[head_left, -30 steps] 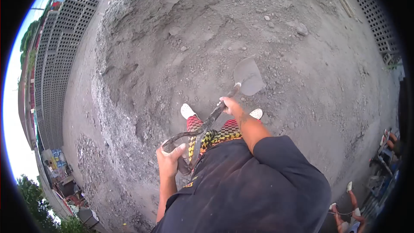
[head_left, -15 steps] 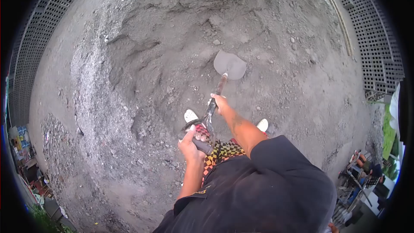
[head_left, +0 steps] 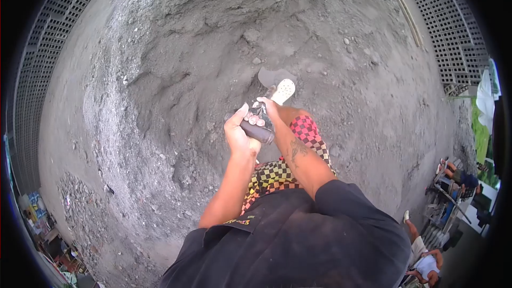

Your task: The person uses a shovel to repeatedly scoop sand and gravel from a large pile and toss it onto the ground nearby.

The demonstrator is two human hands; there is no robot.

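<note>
I stand on a grey heap of sand and gravel (head_left: 213, 48), holding a shovel. My left hand (head_left: 238, 130) is closed around the shovel's dark end grip (head_left: 258, 131). Close beside it, my right hand (head_left: 268, 108) grips the shaft just below; the shaft is mostly hidden behind both hands. The metal blade (head_left: 269, 76) is dug into the sand in front of me. My white shoe (head_left: 282, 90) presses on the blade's top edge, with my knee in checked shorts (head_left: 306, 130) raised.
Rows of hollow concrete blocks run along the left (head_left: 37, 69) and the upper right (head_left: 453, 37). Other people (head_left: 453, 173) sit at the right edge by some equipment, and another person (head_left: 421, 245) is at the lower right. Loose stones dot the heap.
The shovel swung from my right to straight ahead and its blade went down into the sand. My hands came together at the handle, and my foot stepped onto the blade.
</note>
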